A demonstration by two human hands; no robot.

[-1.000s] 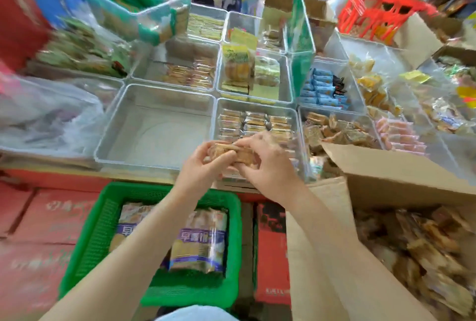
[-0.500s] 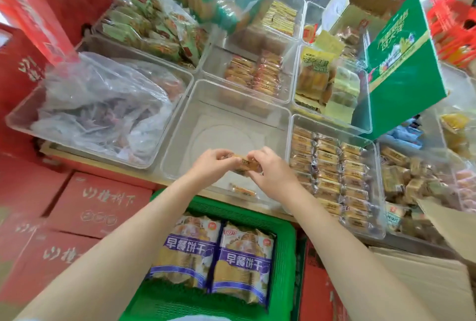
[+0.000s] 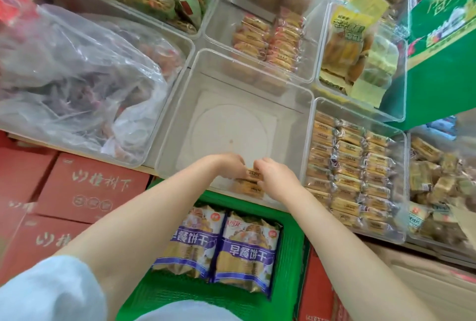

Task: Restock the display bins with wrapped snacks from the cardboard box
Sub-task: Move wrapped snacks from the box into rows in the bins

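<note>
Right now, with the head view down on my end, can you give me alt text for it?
Both hands, left hand and right hand, hold a wrapped snack low at the near edge of a nearly empty clear bin, above another snack already lying there. The bin to its right holds neat rows of similar snacks; a green basket with biscuit packs sits below.

shelf [image 3: 77, 149] | clear bins [image 3: 306, 94] side by side | bagged bin [image 3: 144, 158] at left
</note>
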